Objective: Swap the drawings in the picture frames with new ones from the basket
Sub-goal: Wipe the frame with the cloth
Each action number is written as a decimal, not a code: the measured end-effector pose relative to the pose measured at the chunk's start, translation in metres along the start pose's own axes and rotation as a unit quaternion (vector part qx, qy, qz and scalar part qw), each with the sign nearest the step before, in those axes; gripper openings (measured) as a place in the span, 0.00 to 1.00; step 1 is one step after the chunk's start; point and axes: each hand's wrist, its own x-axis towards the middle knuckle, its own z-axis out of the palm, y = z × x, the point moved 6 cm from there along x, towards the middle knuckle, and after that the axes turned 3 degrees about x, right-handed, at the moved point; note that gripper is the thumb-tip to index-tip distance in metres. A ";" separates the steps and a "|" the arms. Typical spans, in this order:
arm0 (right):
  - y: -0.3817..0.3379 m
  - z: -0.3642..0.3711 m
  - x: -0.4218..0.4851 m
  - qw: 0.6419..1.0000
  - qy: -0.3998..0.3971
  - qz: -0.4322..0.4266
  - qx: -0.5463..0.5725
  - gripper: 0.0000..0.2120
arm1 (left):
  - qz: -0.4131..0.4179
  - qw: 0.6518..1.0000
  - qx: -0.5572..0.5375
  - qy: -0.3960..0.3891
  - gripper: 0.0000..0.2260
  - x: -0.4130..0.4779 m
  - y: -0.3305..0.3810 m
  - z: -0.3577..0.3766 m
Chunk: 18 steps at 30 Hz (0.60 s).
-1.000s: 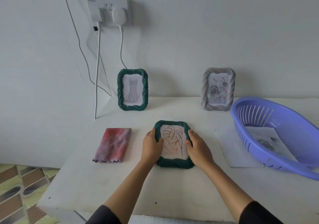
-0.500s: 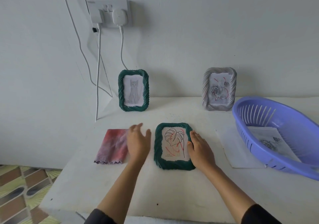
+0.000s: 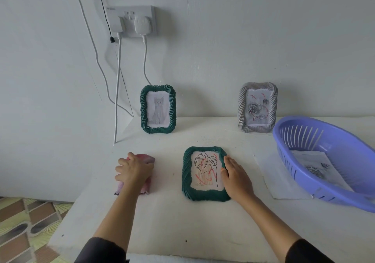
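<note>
green twisted-rim frame [image 3: 187,173] holding leaf drawing [image 3: 205,167], flat on white worktop [image 3: 182,222], right hand [image 3: 236,177] laid on its right edge, fingers [image 3: 228,161] straight, left hand [image 3: 135,170] gripping bunched pink cloth [image 3: 149,158]

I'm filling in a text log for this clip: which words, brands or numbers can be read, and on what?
Nothing is legible.
White wall socket plate: small mark at top left, too blurred to read.
White plug-in charger: faint mark, unreadable.
Leaf line drawing in the flat-lying dark green rope-edged frame: tiny print at bottom left, too small.
</note>
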 end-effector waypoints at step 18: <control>-0.076 -0.021 -0.008 0.855 -0.116 0.023 0.504 0.36 | 0.141 0.853 -0.370 -0.339 0.41 -0.090 0.121 0.022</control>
